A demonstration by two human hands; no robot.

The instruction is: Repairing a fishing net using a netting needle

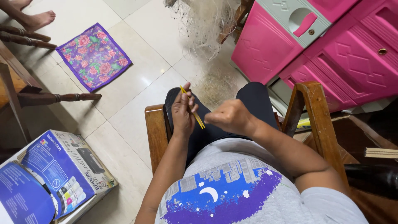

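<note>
While the left hand [183,113] pinched a yellow stick [192,108] over the lap, the right hand [229,117], fingers clenched, seemingly pulled fine net [207,25] thread; a slack pinch could have dropped the stick to the floor [137,83].

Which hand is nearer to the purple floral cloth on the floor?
Left. The left hand, holding a yellow stick, is closer to the purple floral cloth; the right hand is farther right.
</note>
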